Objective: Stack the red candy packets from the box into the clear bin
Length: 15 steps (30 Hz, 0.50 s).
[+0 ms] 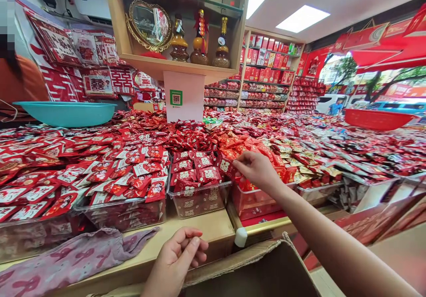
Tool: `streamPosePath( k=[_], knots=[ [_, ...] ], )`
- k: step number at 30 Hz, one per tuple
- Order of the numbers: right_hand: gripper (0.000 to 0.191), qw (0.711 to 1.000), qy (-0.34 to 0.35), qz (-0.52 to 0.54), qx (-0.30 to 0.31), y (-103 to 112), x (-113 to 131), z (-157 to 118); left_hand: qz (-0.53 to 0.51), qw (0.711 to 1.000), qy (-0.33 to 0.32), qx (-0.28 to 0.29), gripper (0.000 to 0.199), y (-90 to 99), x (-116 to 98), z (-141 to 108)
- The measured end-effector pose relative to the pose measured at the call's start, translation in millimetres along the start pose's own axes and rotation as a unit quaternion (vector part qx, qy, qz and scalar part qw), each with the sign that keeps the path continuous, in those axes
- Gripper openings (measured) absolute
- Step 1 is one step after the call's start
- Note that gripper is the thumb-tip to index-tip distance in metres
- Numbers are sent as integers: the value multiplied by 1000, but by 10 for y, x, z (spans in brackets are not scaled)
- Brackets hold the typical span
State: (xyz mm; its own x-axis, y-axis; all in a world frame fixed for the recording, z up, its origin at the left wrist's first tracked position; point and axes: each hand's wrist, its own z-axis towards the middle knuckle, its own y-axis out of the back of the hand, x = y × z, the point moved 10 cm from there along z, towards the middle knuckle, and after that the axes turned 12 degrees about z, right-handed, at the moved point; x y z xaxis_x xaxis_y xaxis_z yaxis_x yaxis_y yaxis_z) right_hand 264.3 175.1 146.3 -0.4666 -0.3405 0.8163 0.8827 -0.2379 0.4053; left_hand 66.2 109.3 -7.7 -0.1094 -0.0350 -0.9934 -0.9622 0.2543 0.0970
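My right hand [258, 170] pinches a dark red packet with a white double-happiness sign [226, 166] between thumb and fingers. It holds the packet at the right edge of a clear plastic bin [199, 201] filled with rows of matching packets [195, 168]. Lower down, my left hand [178, 259] hovers near the cardboard box's edge, palm turned inward. Its fingers are loosely curled and apart, and nothing shows in them. Below both hands stands an open cardboard box [253, 272]; its bottom is out of view.
Bins of red wrapped packets [126, 172] cover the counter. A pink patterned cloth [80, 261] lies at the front left. A teal basin [66, 112] and a red basin [379, 118] sit behind. A display cabinet [179, 64] stands over the middle. At left, a person's orange sleeve [28, 77] shows.
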Motion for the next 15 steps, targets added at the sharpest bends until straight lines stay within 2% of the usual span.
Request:
streamPosePath(
  k=[5, 10, 15],
  knots=[
    [17, 975, 66, -207, -44, -46, 90, 217, 7, 1000, -3, -3, 25, -20, 11, -24],
    [23, 946, 57, -316, -39, -232, 73, 255, 35, 999, -3, 35, 24, -86, 2, -42],
    [29, 925, 23, -380, -3, -387, 0, 281, 63, 997, -3, 37, 28, -96, -9, -45]
  ],
)
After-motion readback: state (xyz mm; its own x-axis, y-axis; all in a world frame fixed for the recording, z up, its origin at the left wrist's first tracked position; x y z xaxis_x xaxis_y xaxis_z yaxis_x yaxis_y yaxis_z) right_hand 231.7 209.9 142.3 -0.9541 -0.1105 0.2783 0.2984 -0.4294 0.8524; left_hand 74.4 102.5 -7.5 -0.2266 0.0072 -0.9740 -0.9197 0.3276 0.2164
